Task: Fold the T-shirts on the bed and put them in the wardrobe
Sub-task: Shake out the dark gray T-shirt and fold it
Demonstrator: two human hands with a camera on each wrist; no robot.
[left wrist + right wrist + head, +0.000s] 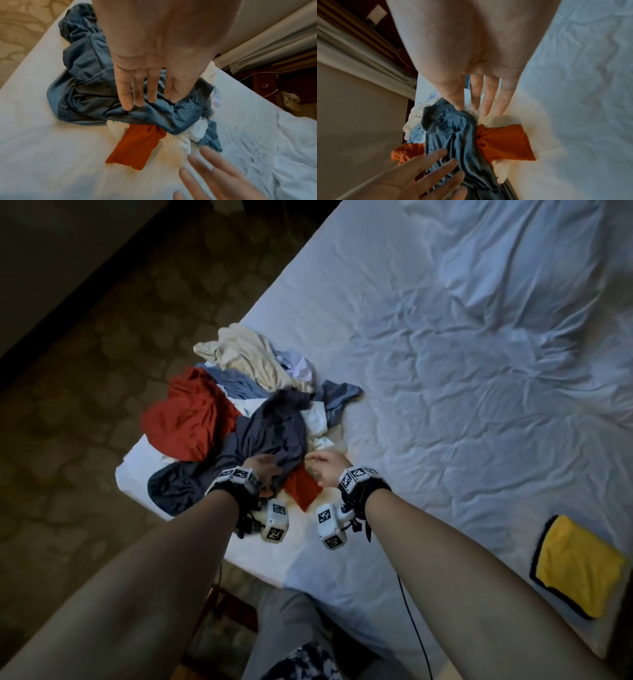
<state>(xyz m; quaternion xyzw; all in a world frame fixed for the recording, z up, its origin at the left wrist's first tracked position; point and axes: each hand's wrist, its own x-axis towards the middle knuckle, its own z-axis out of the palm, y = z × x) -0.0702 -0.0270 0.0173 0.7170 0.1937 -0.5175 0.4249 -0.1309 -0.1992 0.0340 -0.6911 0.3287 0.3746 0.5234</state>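
A heap of crumpled T-shirts lies at the near left corner of the bed. On top is a dark blue shirt, with a red shirt to its left, a cream shirt behind, and white and light blue ones underneath. My left hand lies flat on the dark blue shirt, its fingers straight. My right hand hovers open just right of it. Its fingers are spread above white cloth, beside a red sleeve.
A folded yellow cloth with a black edge lies on the bed at the right. The rumpled white sheet stretches away behind the heap. Patterned carpet lies left of the bed. A wooden nightstand and curtain stand beyond.
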